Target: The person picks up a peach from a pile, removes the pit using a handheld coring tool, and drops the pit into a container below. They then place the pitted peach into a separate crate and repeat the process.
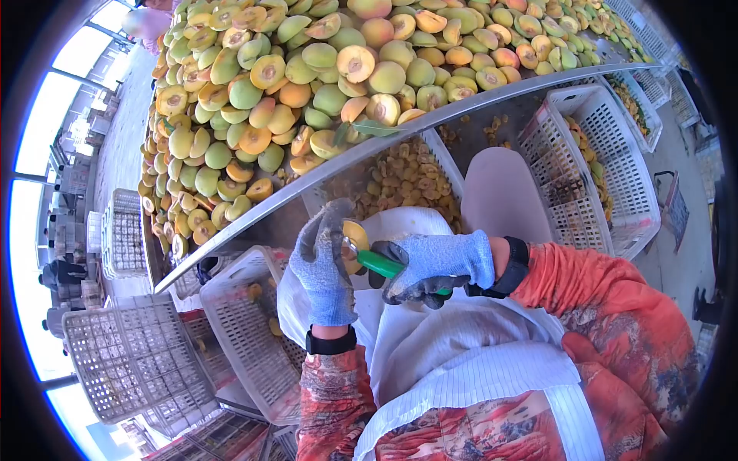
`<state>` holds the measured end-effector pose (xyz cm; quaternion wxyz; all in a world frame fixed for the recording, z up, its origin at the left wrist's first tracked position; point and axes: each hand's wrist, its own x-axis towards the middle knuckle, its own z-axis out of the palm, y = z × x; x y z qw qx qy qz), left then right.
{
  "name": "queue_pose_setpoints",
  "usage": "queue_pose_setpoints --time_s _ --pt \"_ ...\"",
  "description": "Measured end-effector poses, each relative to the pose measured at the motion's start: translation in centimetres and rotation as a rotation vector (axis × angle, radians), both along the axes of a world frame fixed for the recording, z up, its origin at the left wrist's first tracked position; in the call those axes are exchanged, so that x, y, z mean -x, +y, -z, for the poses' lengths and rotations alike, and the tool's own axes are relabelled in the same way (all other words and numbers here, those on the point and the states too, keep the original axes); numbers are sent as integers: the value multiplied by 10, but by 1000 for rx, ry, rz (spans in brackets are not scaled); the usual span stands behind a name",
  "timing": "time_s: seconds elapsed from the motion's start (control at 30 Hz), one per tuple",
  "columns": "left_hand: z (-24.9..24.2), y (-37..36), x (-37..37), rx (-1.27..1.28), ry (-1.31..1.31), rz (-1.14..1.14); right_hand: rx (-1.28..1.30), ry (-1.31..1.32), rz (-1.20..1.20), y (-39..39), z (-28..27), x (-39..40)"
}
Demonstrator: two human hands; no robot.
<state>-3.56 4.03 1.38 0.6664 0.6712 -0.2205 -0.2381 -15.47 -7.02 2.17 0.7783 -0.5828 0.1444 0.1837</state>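
My left hand (323,265), in a blue and dark grey work glove, holds a cut yellow peach half (354,237) between thumb and fingers. My right hand (438,265), gloved the same way, is wrapped round a green-handled tool (380,263). The tool's front end meets the peach half; its exact kind is hidden by the gloves and fruit. Both hands are above my lap, over a white apron (461,338). Just beyond them, many halved peaches (323,100), some with stones showing, are heaped on a metal-edged table (307,183).
Below the table edge, a crate (442,157) holds small yellowish-brown pieces. White plastic crates stand at the right (626,177) and left (246,330). A rounded mauve surface (503,192) lies beyond my right hand. Another person (150,23) is at the far left.
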Motion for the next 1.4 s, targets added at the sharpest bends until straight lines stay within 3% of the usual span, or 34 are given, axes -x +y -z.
queue_pose_setpoints --time_s 0.1,0.17,0.23,0.3,0.37,0.43,0.47,0.5,0.57,0.63,0.7,0.77,0.83,0.9,0.97,1.03,1.07,1.13,1.17,1.23,1.33,1.37,1.4 --pt "10 -6 -4 -176 -74 7 99 88 -98 -5 3 -3" --pt "12 -11 -5 -145 2 8 170 153 -163 -10 4 -2" --pt "3 -17 -4 -69 -83 12 -121 12 -34 -13 6 4" --pt "-2 -21 -9 -83 -106 18 -178 -30 7 -16 9 7" --pt "6 -27 -22 -185 103 151 -230 -74 46 -17 16 3" --pt "10 -31 -23 -334 139 120 252 17 -20 -13 28 -7" --pt "9 -33 -21 -268 38 119 292 17 -52 -20 4 -6" --pt "9 -33 -20 -204 -59 110 296 14 -53 -19 13 -6" --pt "7 -33 -25 -124 -29 138 -307 -113 122 -16 38 -6" --pt "4 -33 -29 32 41 205 -330 -132 128 -18 43 -3" --pt "-5 -38 -29 5 122 186 -608 -130 171 -21 35 -4" --pt "-9 -38 -31 30 446 197 -538 -188 203 -18 30 -6" --pt "9 -38 -37 41 289 206 -413 -276 129 -22 2 -5" --pt "5 -36 -32 138 485 -113 -460 -301 73 -30 -9 -9" --pt "-10 -7 -54 82 484 0 -369 -212 312 -39 -23 0" --pt "-1 33 -84 66 321 -261 650 39 200 -48 2 -7" --pt "9 60 -101 -49 -84 -309 641 29 207 -49 21 -3" --pt "13 108 -132 -308 -200 -243 1477 -135 275 -48 55 3" --pt "18 118 -143 -456 -357 -323 1460 -131 272 -41 52 2" --pt "20 113 -157 -340 -368 -367 1354 -96 286 -33 37 -1" --pt "27 66 -187 -416 -476 -217 1353 -187 355 -32 27 -2" --pt "4 36 -180 -830 -905 -113 1331 -232 400 -33 26 -2" --pt "17 21 -195 -894 -945 -74 1329 -224 404 -35 30 -4"
